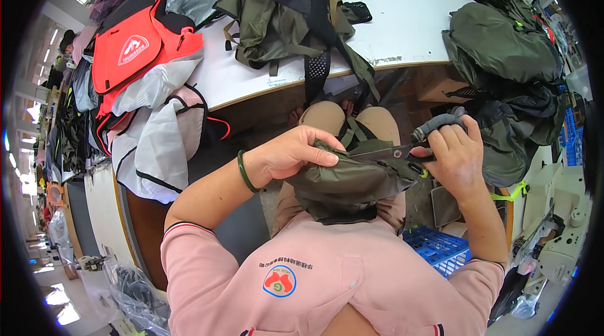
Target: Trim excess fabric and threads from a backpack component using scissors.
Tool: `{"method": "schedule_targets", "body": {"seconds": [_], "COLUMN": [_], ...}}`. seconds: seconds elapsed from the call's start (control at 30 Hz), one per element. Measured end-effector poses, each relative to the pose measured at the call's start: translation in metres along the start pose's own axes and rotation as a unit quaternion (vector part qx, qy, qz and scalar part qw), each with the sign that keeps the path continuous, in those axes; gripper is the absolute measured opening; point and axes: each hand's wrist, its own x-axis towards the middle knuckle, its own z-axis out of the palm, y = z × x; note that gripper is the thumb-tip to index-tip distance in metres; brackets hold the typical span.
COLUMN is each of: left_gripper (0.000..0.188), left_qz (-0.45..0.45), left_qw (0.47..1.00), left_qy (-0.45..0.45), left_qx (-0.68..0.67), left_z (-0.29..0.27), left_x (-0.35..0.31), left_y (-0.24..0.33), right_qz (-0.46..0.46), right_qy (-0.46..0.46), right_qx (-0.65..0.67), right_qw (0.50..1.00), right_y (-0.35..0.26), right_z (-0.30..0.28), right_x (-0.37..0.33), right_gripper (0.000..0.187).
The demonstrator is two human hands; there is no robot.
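Left hand [290,153]: fingers closed over the top edge of an olive-green fabric piece [349,182], pinching it flat. A dark green bangle [245,172] sits on that wrist. The fabric piece is held above the person's lap, near the body, below the near edge of the white worktop [409,21].

Right hand [456,156]: fingers wrapped through the grey padded handle of a pair of scissors [420,141], blades pointing left and meeting the fabric's upper right edge.

On the worktop, far centre: an olive backpack [283,15] with straps hanging over the near edge. Far left: a red and grey bag [141,53] atop a heap of others. Right: a stack of dark green bags [503,53]. Near right, under the right forearm: a blue plastic crate [437,248].
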Motion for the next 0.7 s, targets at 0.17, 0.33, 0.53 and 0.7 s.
{"method": "schedule_targets", "body": {"seconds": [0.17,0.33,0.53,0.7], "left_gripper": [0.023,0.023,0.023,0.024], "left_qz": [0.002,-0.001,0.004,0.004], "left_qw": [1.000,1.000,1.000,1.000], "left_qy": [0.000,0.007,0.009,0.004], "left_qx": [0.001,-0.005,0.003,0.010], "left_z": [-0.0017,-0.0028,-0.0026,-0.0028], "left_x": [0.0005,0.0006,0.0001,0.0015], "left_y": [-0.0009,-0.0012,-0.0011,-0.0019], "right_qz": [-0.001,0.003,0.004,0.006], "right_qy": [0.005,-0.006,0.006,-0.003], "right_qx": [-0.006,0.003,0.005,0.007], "right_qw": [1.000,1.000,1.000,1.000], "right_y": [0.0009,0.0011,0.0002,0.0003], "right_z": [0.0005,0.0037,0.0018,0.0034], "right_x": [0.0000,-0.0015,-0.0016,-0.0029], "right_gripper": [0.028,0.028,0.027,0.027]}}
